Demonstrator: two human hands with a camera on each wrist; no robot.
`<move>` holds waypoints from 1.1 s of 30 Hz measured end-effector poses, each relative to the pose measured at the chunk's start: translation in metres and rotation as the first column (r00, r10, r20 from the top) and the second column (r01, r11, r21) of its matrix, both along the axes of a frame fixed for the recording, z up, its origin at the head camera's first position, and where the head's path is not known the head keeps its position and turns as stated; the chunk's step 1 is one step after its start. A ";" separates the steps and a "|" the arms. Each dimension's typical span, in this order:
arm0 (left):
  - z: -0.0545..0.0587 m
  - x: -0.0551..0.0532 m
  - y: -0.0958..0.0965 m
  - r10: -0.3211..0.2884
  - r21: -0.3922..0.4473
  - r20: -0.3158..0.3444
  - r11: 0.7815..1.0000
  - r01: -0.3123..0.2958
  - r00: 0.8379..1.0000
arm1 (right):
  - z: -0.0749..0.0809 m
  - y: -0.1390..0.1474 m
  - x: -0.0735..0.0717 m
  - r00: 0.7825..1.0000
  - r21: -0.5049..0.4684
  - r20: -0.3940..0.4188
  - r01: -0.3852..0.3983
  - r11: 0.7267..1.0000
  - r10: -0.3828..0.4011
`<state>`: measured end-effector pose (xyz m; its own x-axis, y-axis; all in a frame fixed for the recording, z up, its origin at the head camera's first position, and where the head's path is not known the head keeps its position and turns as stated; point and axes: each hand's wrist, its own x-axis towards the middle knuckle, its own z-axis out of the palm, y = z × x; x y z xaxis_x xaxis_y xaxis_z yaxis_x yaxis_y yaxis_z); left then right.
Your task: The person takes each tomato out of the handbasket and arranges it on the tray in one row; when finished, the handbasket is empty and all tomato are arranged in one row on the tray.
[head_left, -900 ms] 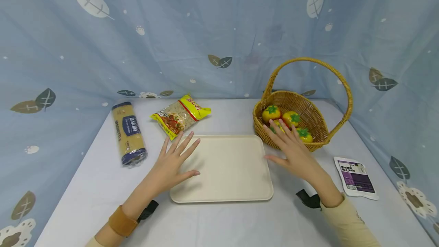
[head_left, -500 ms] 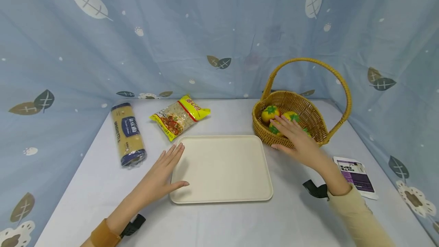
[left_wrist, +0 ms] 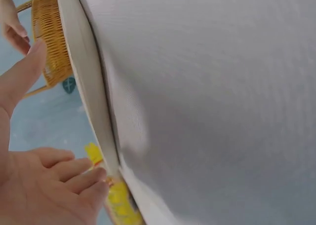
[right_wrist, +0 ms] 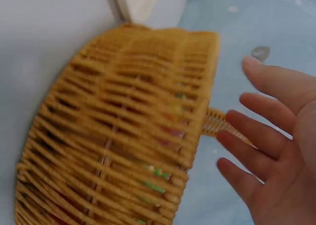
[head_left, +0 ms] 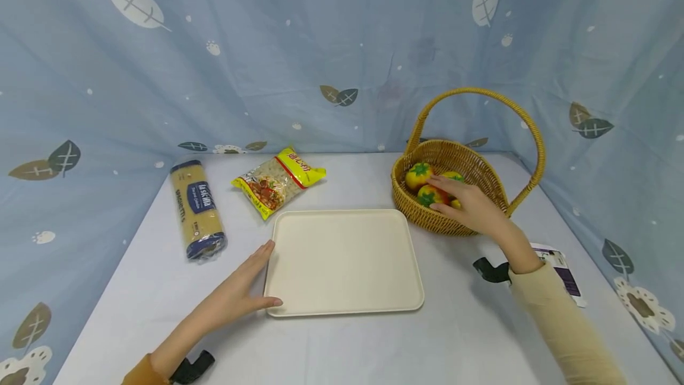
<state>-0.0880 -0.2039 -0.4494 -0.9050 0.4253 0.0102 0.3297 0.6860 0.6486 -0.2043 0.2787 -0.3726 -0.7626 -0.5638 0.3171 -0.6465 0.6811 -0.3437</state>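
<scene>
My left hand [head_left: 232,296] is at the left edge of a cream rectangular tray [head_left: 344,263], fingers extended and thumb apart, overlapping the rim in the head view. In the left wrist view its palm [left_wrist: 44,185] shows with nothing in it, beside the tray's edge [left_wrist: 84,62]. My right hand [head_left: 475,210] is over the near side of a wicker basket [head_left: 435,221], fingertips above the yellow-and-red fruits [head_left: 418,176] with green leafy tops. The right wrist view shows its fingers spread and relaxed above the basket rim, holding nothing. Part of the fruit is hidden behind this hand.
A spaghetti pack [head_left: 198,210] lies at the left. Behind the tray is a yellow-ended food bag [head_left: 278,183]. A white-and-purple packet [head_left: 567,278] lies at the right, partly behind the right sleeve. The basket's tall handle [head_left: 483,92] arches up before the blue curtain [head_left: 299,46].
My left hand has drawn back from over the tray to its left edge, fingers coming together. My right hand has shifted slightly right and lowered over the basket.
</scene>
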 end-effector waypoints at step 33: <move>-0.002 0.000 -0.008 -0.096 -0.004 0.077 0.995 0.097 0.992 | -0.012 0.008 -0.038 0.984 0.256 0.175 -0.027 0.966 -0.019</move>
